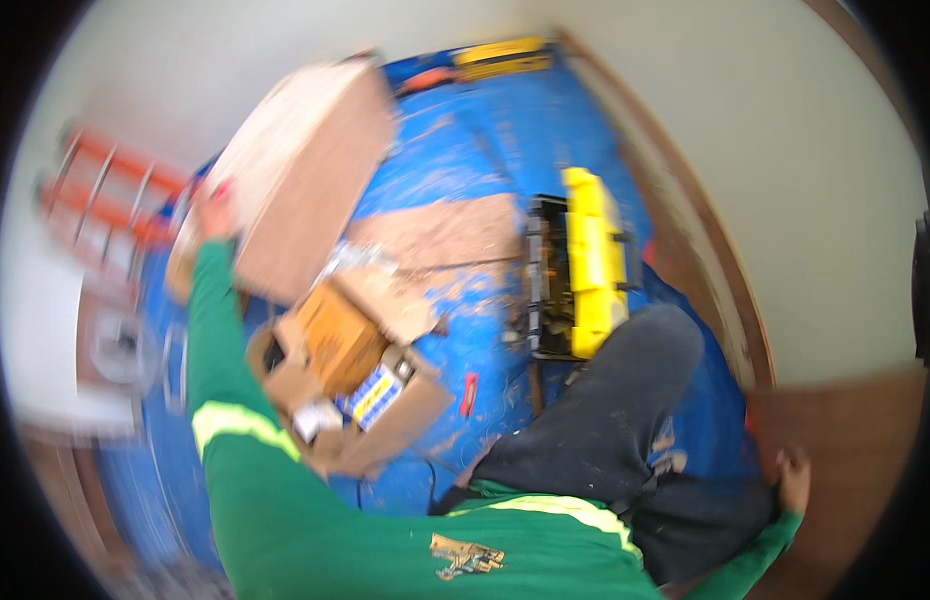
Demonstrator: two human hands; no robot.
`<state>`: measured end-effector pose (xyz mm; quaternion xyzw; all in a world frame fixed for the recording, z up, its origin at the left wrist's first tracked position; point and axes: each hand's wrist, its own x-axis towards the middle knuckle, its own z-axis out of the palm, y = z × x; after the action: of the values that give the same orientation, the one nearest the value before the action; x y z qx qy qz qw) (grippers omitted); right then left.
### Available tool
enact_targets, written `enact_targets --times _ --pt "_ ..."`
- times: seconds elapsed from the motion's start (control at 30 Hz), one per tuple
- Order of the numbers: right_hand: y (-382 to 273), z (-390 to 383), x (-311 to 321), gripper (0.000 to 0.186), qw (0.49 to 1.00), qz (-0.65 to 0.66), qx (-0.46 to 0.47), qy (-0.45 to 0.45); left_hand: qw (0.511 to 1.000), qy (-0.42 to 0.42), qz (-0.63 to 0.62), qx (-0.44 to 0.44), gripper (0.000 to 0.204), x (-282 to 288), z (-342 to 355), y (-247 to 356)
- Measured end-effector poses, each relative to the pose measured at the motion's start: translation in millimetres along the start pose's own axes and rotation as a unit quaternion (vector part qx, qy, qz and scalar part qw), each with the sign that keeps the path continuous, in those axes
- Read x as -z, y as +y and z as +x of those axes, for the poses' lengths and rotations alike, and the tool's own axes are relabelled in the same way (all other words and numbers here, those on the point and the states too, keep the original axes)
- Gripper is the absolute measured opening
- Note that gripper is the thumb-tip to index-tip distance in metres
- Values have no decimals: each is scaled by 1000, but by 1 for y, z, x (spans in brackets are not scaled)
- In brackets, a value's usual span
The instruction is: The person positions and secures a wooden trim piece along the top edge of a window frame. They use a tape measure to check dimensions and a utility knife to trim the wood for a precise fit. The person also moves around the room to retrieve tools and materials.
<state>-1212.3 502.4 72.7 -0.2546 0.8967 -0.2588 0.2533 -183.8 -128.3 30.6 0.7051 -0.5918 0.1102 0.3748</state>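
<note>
My left arm reaches forward, and my left hand is at the near left edge of a long pale plywood box. Motion blurs its fingers; a small red patch shows at their tips, and I cannot make out whether it is something held. Far to the right, my right hand is beside my bent leg, against a brown wooden surface. Its fingers look partly apart, with nothing visible in them. Below my left forearm's reach stands an opened cardboard box containing a smaller orange-brown carton and a blue-and-white packet.
A blue tarp covers the floor. A black toolbox with a yellow lid stands open before my knee. A red tool and a flat wood board lie nearby. An orange ladder is at left; a yellow case is at the back.
</note>
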Motion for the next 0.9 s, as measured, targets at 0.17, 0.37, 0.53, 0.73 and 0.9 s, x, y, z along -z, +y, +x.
enact_targets --times 0.17,0.37,0.53,0.73,0.9 --pt "-19 -27 17 50 997 -64 -40 -6 992 -128 -12 7 63 -121 93 24" --pt "-31 -53 13 57 982 -133 -126 43 978 -195 -2 71 58 -185 99 101" --pt "-14 -73 27 57 974 -131 -177 55 971 -216 -53 91 54 -191 88 149" --pt "-11 -92 45 58 975 -110 -177 81 943 -224 -208 128 49 -176 62 190" --pt "-30 -99 68 68 990 -26 -135 13 875 -221 -397 166 45 -135 37 211"
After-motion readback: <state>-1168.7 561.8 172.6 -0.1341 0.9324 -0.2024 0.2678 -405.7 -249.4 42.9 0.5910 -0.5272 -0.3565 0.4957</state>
